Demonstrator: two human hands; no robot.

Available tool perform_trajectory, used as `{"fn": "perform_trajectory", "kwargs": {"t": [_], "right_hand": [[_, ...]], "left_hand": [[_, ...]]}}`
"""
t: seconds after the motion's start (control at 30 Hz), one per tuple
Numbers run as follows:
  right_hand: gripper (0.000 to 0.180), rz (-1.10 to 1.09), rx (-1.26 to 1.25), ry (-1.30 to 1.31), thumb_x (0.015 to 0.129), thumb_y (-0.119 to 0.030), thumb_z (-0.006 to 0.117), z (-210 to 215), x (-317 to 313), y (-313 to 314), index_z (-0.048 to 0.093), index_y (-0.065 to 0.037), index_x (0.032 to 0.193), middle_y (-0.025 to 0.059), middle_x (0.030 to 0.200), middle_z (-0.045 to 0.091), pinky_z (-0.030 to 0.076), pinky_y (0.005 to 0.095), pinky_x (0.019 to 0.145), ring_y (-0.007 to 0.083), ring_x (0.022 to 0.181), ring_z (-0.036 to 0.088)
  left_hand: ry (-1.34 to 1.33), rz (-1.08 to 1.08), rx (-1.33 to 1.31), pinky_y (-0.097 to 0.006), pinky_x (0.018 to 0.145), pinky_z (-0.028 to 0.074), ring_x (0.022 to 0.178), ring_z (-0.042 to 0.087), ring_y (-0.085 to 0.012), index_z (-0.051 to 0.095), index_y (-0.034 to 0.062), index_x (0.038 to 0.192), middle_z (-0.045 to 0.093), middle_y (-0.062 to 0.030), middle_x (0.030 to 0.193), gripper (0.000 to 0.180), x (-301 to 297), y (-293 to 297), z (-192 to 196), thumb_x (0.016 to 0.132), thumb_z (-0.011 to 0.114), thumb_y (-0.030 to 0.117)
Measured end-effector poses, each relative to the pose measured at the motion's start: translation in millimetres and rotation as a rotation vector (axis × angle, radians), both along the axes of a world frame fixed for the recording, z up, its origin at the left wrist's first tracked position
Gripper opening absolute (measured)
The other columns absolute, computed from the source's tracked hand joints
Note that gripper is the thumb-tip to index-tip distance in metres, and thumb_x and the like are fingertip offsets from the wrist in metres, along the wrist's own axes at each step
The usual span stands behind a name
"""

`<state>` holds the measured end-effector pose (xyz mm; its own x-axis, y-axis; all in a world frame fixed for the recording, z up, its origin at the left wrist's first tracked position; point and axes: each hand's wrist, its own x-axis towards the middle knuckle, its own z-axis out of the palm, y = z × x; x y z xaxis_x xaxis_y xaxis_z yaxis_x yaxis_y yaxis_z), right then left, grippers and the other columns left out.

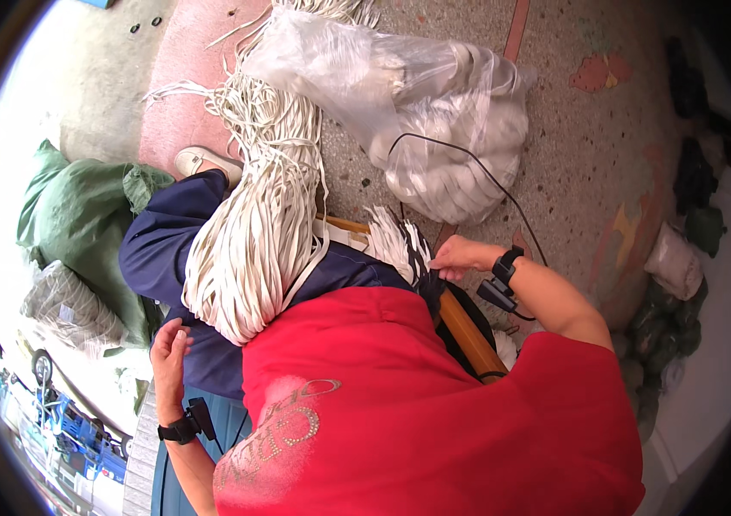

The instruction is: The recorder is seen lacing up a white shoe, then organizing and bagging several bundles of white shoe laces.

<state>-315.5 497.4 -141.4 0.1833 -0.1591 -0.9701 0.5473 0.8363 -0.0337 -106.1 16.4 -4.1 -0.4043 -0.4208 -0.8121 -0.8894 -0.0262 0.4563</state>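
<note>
A thick bundle of long off-white flat cords (253, 206) lies across my lap, over dark blue trousers, and trails onto the floor ahead. My right hand (461, 256) is closed in a pinch on the dark strands (421, 258) beside a short tuft of white cord ends (387, 234). Part of what its fingers grip is hidden. To the left of the bundle, my left hand (169, 346) is raised by my knee, apart from the cords. Its fingers are loosely bent, with nothing visible in them.
A clear plastic bag (460, 120) of white material stands on the floor ahead. A wooden bar (468, 335) slants beside my right thigh. Black cable (503, 185) loops near my right wrist. Green sacks (82, 215) and a wrapped roll (69, 305) lie on the left.
</note>
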Motion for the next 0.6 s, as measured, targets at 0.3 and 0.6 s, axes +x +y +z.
{"fn": "perform_trajectory", "kwargs": {"t": [0.3, 0.6], "right_hand": [[0.021, -0.324, -0.084, 0.118, 0.086, -0.026, 0.05, 26, -32, -10, 0.054, -0.006, 0.083, 0.0045, 0.078, 0.061, 0.048, 0.0237, 0.058, 0.0099, 0.064, 0.056], [0.021, -0.75, -0.305, 1.048, 0.086, -0.028, 0.049, 61, -150, -69, 0.052, -0.01, 0.075, -0.0021, 0.063, 0.054, 0.038, 0.0197, 0.048, 0.0048, 0.053, 0.046]], "left_hand": [[0.042, 0.04, -0.044, -0.021, 0.067, 0.042, 0.077, 0.054, -0.0097, 0.049, 0.0021, 0.111, 0.056, -0.0044, 0.095, 0.029, 22, 3, 3, 0.086, 0.051, 0.016], [0.04, 0.09, -0.06, -0.02, 0.065, 0.042, 0.076, 0.054, -0.0091, 0.05, 0.0025, 0.111, 0.057, -0.0037, 0.094, 0.029, 39, 13, 1, 0.085, 0.052, 0.016]]}}
